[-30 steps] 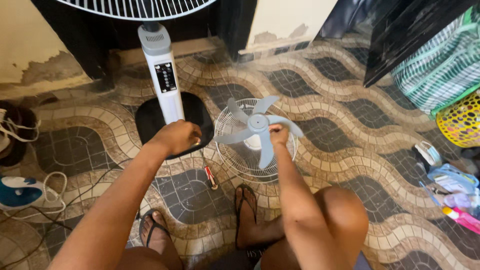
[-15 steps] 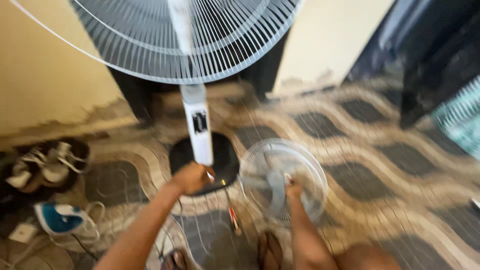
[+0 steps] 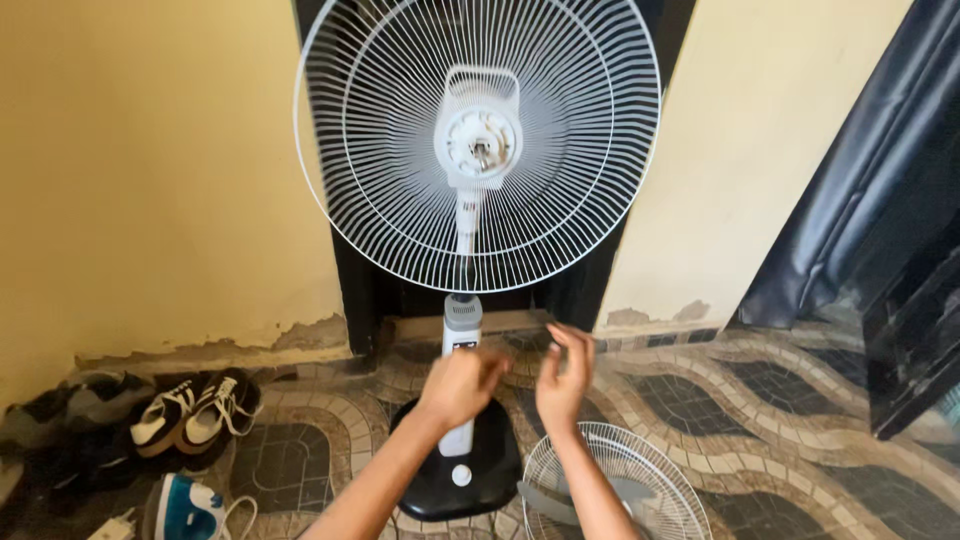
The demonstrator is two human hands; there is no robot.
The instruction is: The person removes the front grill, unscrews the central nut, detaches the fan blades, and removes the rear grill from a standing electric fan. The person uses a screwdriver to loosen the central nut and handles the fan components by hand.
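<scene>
Both your hands are raised before the standing fan's pole [image 3: 462, 330], holding nothing: left hand [image 3: 458, 385] loosely curled, right hand [image 3: 562, 378] with fingers spread. The rear grille [image 3: 478, 140] stands bare, its motor hub [image 3: 480, 142] exposed; the front grille [image 3: 612, 485] lies on the floor below.

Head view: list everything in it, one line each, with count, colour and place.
Standing fan: one, white rear grille and motor hub with no blade on it, on a white pole, against the dark doorway.
Fan base: one, black, on the floor under the hands.
Loose grille: one, white, flat on the floor at lower right, a pale blade lying on it.
Shoes: one pair, black and white, by the left wall.
Iron: one, blue and white, bottom left.
Dark sheet: one, black, at right.
Tiled floor: wavy brown and dark pattern.
Left hand: raised before the pole, empty.
Right hand: raised beside it, open.
</scene>
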